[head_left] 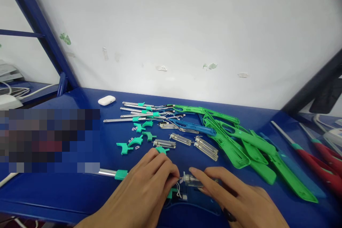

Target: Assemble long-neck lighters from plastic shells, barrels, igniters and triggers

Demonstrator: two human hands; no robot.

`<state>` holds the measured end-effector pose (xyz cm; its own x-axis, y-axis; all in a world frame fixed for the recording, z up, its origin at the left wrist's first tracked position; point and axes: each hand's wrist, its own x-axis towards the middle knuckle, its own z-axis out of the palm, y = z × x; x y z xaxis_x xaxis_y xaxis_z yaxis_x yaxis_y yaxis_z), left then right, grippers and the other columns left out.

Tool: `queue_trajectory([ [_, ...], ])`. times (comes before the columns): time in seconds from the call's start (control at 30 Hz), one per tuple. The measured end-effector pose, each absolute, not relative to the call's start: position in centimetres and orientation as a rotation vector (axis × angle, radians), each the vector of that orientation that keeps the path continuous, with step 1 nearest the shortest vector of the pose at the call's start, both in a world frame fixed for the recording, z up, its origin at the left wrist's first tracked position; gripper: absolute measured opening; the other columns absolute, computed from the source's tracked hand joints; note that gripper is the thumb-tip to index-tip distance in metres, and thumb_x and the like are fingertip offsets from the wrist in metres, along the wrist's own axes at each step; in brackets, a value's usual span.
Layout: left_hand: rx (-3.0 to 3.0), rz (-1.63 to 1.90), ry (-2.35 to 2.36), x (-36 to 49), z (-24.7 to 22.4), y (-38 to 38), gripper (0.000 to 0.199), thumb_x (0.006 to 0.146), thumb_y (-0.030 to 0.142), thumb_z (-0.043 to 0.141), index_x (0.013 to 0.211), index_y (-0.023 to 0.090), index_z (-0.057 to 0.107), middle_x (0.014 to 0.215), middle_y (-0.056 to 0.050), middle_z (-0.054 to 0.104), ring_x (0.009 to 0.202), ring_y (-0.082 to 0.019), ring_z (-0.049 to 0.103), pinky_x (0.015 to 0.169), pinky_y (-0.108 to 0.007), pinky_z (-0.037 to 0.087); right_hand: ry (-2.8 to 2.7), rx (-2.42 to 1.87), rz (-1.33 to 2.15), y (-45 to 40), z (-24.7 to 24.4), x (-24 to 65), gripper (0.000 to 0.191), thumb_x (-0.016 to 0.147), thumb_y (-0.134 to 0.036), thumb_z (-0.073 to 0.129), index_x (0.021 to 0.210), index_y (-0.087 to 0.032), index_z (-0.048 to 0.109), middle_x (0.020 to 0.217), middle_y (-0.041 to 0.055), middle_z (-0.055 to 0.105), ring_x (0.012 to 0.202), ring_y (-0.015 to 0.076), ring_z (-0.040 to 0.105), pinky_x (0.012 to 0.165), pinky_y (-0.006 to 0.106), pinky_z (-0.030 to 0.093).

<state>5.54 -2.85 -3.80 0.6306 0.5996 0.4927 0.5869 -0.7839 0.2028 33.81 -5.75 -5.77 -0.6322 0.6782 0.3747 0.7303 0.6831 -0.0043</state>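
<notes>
While the right hand [237, 194] clamps a clear cylindrical plastic tank [191, 181] at near centre, apparently steadying it, the left hand [145, 181] pinches fingertips together (on what, I cannot tell) beside its left end.

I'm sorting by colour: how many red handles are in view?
2: the nearer red handle at far right, and the farther red handle just behind it. Both reach the picture's edge, so others may be hidden.
</notes>
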Motion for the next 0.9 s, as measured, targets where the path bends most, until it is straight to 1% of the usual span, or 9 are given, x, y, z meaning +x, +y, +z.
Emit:
queue_trajectory([
  [0.13,2.874,0.863,0.986,5.4,-3.7,-2.93,0.037,0.117,0.008,0.036,0.106,0.023,0.069,0.1,0.0,0.079,0.086,-0.021,0.072,0.092,-0.039,0.063,-2.555,-1.094,-0.268,-5.69,-5.72,33.62,0.058,0.107,-0.021,0.049,0.162,-0.03,0.062,0.127,0.0025,0.084,0.076,0.0126,0.087,0.061,0.016,0.066],
  [0.2,2.88,0.855,0.988,5.38,-3.63,-2.92,0.037,0.117,0.008,0.037,0.106,0.023,0.07,0.1,0.0,0.08,0.086,-0.021,0.072,0.092,-0.038,0.063,-2.548,-1.098,-0.287,-5.68,-5.68,33.53,0.06,0.106,-0.019,0.048,0.163,-0.03,0.062,0.127,0.0022,0.083,0.076,0.0131,0.087,0.06,0.017,0.066],
  [0.3,2.867,0.873,1.001,5.43,-3.62,-2.84,0.037,0.119,0.012,0.037,0.109,0.023,0.071,0.1,0.0,0.08,0.086,-0.02,0.072,0.086,-0.035,0.063,-2.531,-1.09,-0.297,-5.74,-5.64,33.52,0.063,0.102,-0.013,0.047,0.16,-0.031,0.064,0.125,0.0001,0.084,0.076,0.0126,0.087,0.059,0.017,0.066],
  [0.37,2.851,0.906,1.011,5.5,-3.67,-2.83,0.035,0.121,0.016,0.038,0.11,0.024,0.071,0.102,0.001,0.081,0.087,-0.02,0.072,0.083,-0.034,0.062,-2.505,-1.106,-0.284,-5.74,-5.62,33.59,0.067,0.099,-0.007,0.046,0.159,-0.032,0.064,0.126,-0.0013,0.084,0.077,0.0104,0.087,0.063,0.015,0.066],
  [0.47,2.83,0.967,1.02,5.62,-3.7,-2.92,0.032,0.121,0.017,0.042,0.107,0.024,0.07,0.099,0.003,0.08,0.085,-0.019,0.069,0.085,-0.033,0.06,-2.497,-1.104,-0.288,-5.62,-5.56,33.76,0.072,0.098,-0.004,0.041,0.16,-0.032,0.064,0.127,-0.0017,0.084,0.08,0.0081,0.087,0.068,0.013,0.066],
  [0.63,2.847,1.002,0.959,5.7,-3.52,-3.11,0.033,0.12,0.011,0.041,0.105,0.022,0.069,0.098,0.002,0.079,0.083,-0.017,0.067,0.087,-0.032,0.058,-2.54,-1.091,-0.331,-5.58,-5.53,33.97,0.057,0.11,-0.018,0.045,0.162,-0.032,0.063,0.129,-0.0003,0.084,0.08,0.0094,0.087,0.069,0.014,0.066],
  [0.73,2.865,0.995,0.932,5.52,-3.43,-3.16,0.037,0.12,0.01,0.039,0.107,0.022,0.072,0.097,0.001,0.079,0.083,-0.017,0.066,0.09,-0.032,0.059,-2.555,-1.07,-0.419,-5.71,-5.8,34.09,0.053,0.114,-0.027,0.046,0.163,-0.033,0.063,0.127,0.0007,0.086,0.074,0.0123,0.087,0.06,0.017,0.066],
  [0.8,2.878,0.989,0.92,5.33,-3.43,-3.19,0.039,0.121,0.011,0.038,0.109,0.021,0.073,0.097,0.001,0.079,0.084,-0.017,0.067,0.094,-0.033,0.06,-2.561,-1.06,-0.441,-5.7,-6.01,34.1,0.052,0.114,-0.028,0.045,0.164,-0.033,0.063,0.127,0.0017,0.086,0.07,0.0127,0.086,0.058,0.018,0.066],
  [0.9,2.892,0.997,0.92,5.06,-3.54,-3.26,0.039,0.122,0.015,0.037,0.111,0.02,0.074,0.098,0.001,0.08,0.085,-0.015,0.069,0.091,-0.03,0.061,-2.539,-1.058,-0.332,-5.57,-6.06,33.9,0.053,0.112,-0.019,0.045,0.16,-0.031,0.065,0.128,0.0024,0.086,0.075,0.0117,0.087,0.066,0.015,0.066],
])
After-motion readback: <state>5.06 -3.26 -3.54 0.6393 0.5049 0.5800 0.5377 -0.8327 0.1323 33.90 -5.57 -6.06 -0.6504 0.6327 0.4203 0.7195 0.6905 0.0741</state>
